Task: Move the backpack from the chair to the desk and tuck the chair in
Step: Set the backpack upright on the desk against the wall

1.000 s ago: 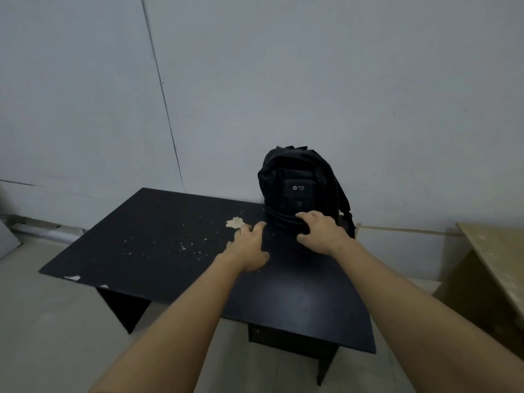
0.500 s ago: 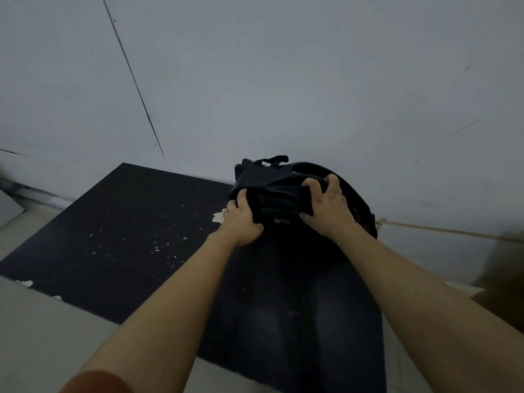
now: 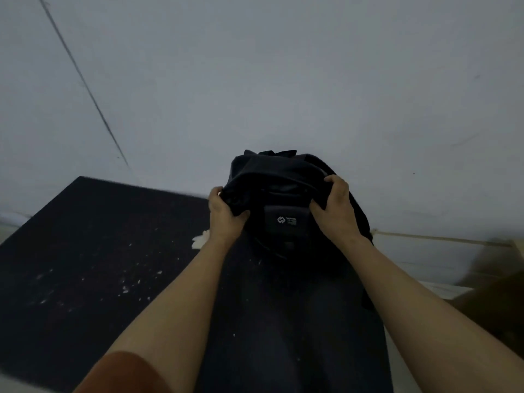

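A black backpack point(image 3: 283, 191) with a small white logo stands upright at the back right of a black desk point(image 3: 93, 262), close to the grey wall. My left hand point(image 3: 225, 214) grips the fabric on its left side. My right hand point(image 3: 333, 207) grips the fabric on its upper right side. Both arms reach forward over the desk top. No chair is in view.
A pale paint patch point(image 3: 200, 240) and white specks mark the desk top left of the backpack. A brown wooden table point(image 3: 499, 282) shows blurred at the right edge. The wall point(image 3: 255, 80) rises directly behind the desk.
Both hands went from the backpack's base up to its sides and now grip the fabric. The camera has moved closer and lower over the desk.
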Available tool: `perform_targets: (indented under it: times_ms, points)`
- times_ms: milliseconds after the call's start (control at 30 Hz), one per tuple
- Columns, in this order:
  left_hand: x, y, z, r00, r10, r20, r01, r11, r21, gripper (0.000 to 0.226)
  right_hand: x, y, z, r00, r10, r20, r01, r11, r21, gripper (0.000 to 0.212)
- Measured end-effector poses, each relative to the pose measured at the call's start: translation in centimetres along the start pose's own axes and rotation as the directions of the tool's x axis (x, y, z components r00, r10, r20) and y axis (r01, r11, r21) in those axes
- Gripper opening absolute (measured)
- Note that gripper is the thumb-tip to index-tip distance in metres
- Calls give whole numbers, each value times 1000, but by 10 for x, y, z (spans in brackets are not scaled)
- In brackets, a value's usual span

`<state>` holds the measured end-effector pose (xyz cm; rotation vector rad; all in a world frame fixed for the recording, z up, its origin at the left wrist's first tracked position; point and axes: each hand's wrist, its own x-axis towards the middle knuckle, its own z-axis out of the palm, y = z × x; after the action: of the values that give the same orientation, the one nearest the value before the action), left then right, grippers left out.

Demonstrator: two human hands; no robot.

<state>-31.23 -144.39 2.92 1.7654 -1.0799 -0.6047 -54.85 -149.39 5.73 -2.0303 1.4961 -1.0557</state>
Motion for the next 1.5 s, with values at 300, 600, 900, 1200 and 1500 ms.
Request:
perform_targets:
  times_ms: [300, 600, 900, 1200, 1500]
  points:
    - [85, -12, 44, 989, -46, 144, 61, 993, -104, 86, 28, 30, 14, 938, 249, -242, -180, 945, 274, 59]
    - [101, 22, 78, 992, 114, 48, -108, 987, -116, 25, 56, 49, -13, 958, 194, -211, -202, 979, -20, 26]
    - [122, 72, 66, 955, 298, 0, -296, 948, -118, 5, 128, 44, -43, 971, 116, -211, -139, 986, -96, 10]
    - [165, 65, 76, 938, 174, 301, -198, 979, 52, 54, 157, 72, -7, 867, 486, -108, -477, 873, 102, 38]
    - [170, 17, 67, 828, -22, 560, 312, 848, -427, 100, 98, 88, 25, 810, 586, -30, -508, 725, 466, 90]
